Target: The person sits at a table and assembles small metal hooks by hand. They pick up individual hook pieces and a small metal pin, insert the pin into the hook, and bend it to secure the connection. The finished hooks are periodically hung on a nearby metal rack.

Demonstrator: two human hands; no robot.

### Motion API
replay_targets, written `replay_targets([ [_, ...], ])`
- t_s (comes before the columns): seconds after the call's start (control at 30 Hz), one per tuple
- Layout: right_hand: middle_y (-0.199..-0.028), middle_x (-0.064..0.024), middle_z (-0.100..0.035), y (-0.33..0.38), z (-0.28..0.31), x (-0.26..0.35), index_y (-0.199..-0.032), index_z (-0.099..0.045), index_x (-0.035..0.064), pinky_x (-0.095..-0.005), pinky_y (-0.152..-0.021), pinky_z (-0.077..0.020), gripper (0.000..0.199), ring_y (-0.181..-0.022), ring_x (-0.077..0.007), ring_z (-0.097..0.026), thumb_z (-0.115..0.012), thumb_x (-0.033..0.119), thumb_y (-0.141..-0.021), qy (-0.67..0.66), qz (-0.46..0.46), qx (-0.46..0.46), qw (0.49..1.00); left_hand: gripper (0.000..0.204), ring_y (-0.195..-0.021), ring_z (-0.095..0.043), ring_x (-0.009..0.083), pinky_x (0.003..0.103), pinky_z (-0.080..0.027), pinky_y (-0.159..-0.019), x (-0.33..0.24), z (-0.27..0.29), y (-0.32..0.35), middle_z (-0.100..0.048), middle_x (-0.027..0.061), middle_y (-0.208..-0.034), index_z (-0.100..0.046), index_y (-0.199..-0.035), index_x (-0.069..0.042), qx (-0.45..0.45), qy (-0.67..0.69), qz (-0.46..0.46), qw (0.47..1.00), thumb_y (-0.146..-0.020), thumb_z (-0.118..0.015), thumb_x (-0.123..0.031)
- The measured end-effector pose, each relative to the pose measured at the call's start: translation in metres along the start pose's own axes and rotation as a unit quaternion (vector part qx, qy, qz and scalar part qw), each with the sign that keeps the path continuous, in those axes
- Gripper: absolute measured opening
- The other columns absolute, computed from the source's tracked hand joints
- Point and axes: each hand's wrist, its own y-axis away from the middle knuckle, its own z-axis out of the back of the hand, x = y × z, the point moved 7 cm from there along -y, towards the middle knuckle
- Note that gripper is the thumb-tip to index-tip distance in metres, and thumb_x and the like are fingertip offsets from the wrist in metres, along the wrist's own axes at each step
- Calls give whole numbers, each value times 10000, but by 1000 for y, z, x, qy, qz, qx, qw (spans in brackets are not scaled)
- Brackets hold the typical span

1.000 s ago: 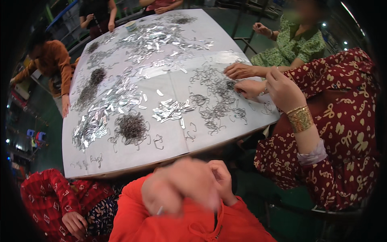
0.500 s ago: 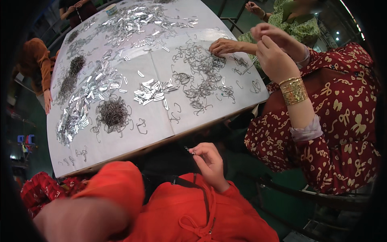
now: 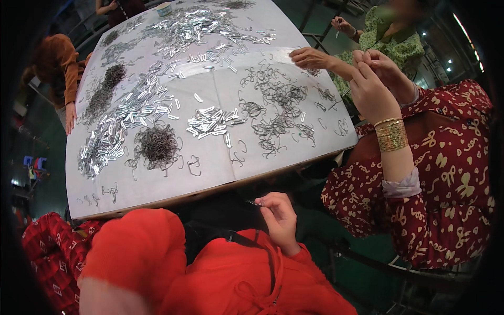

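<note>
At my lap, beyond the table's near edge, my right hand (image 3: 281, 216) is pinched closed on a small, shiny metal piece (image 3: 255, 202). It sticks out to the left past thumb and forefinger; its exact kind is too small to make out. My left arm, in a red sleeve, bends toward the lower left. Only bare skin of my left hand or wrist (image 3: 113, 298) shows at the lower edge, and its fingers are out of sight. Nearest on the table are a dark heap of bent wire hooks (image 3: 157, 147) and a small pile of flat silver clips (image 3: 212, 122).
More silver clips (image 3: 194, 29) and loose wire hooks (image 3: 273, 102) spread over the white-covered table (image 3: 173, 191). A small tub (image 3: 164, 9) stands at the far edge. A co-worker's raised hands (image 3: 370, 79) are close on the right; other people stand around the table.
My left arm has shifted, and the blurred hand has mostly dropped out at the lower edge. My right hand keeps its pinch, slightly lower. Across the table, a co-worker's hand has lifted off the hooks.
</note>
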Motion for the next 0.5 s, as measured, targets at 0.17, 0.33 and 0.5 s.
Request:
replay_targets([
  [0.17,-1032,-116,-514,0,7,15,-929,-555,-25,-299,-881,-488,163,-955,-198,-600,-547,-142,-816,8,18,-27,999,167,-705,-547,218,358,-468,-701,87,72,106,-591,117,-877,-620,-875,-24,-259,-50,83,961,-941,-511,-132],
  [0.33,-1021,-117,-516,-7,4,2,-908,-566,-29,-294,-868,-487,148,-959,-195,-597,-555,-140,-811,0,22,-15,1000,150,-733,-546,120,252,-456,-682,155,80,215,-593,80,-860,-626,-960,48,-640,-197,361,649,-923,-506,-34],
  [0.5,-1033,-115,-522,-9,4,5,-916,-570,-25,-288,-864,-479,146,-951,-187,-587,-581,-124,-809,17,13,-34,999,176,-788,-588,125,247,-492,-729,188,85,235,-599,75,-878,-625,-1042,61,-678,-146,342,634,-907,-538,-10],
])
